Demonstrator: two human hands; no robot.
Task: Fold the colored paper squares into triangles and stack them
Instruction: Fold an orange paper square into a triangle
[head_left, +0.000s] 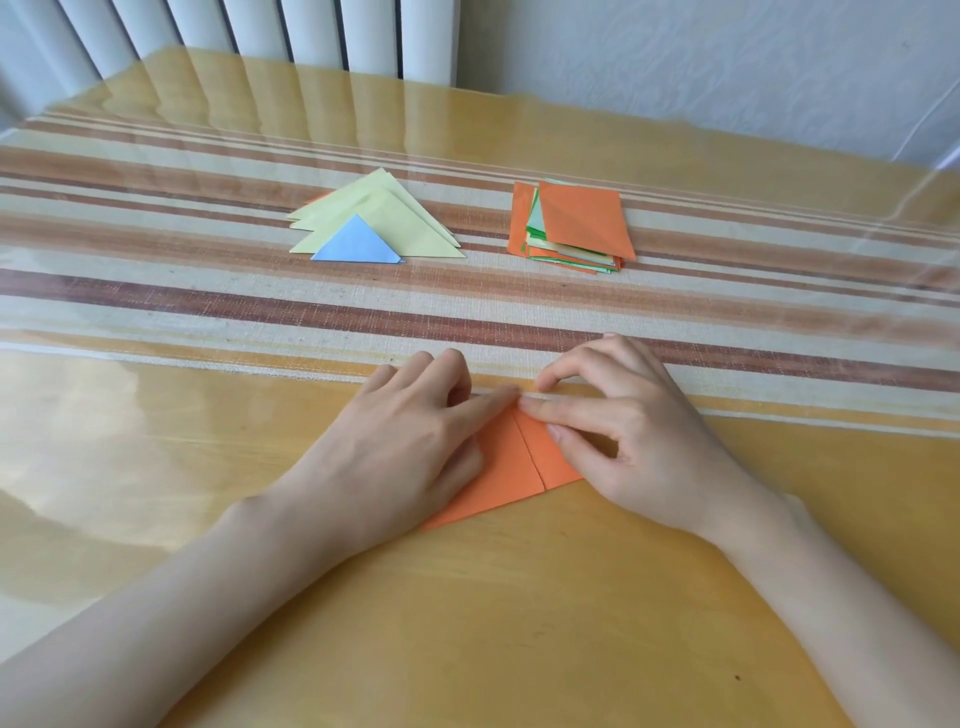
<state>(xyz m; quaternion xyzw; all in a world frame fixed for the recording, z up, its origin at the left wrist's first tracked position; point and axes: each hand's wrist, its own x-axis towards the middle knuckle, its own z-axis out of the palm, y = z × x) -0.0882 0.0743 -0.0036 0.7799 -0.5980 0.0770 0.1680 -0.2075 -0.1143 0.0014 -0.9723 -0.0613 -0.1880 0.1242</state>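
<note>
Fingers of my left hand (415, 441): the forefinger (488, 408) is laid out straight and pressed on the orange paper (511, 467). The other fingers are loosely bent behind it and grip nothing.
Pile of folded triangles (410, 228): forward and a little left of my left fingertips, well apart from them. It is pale yellow sheets with a blue triangle (356, 241) on top.
Orange paper: on the table (519, 597) directly under both sets of fingertips, with its point where my two hands meet. Its long edge runs from under my left wrist up and rightward to under my right palm. A seam runs from the point back toward me, between the hands.
Stack of unfolded squares (576, 218): straight ahead of my right fingertips and well apart from them, with an orange sheet on top.
Fingers of my right hand (639, 431): bent, with one fingertip (535, 408) along the paper's right slope and touching my left forefinger at the point. The thumb tip sits just behind it on the right flap. I cannot tell whether they pinch that flap or only press it flat.
Relation that decides the move: the seam lies between my hands, so I judge either thumb could run down it. The finished pile is nearer my left hand, so that hand suits the carry.
</note>
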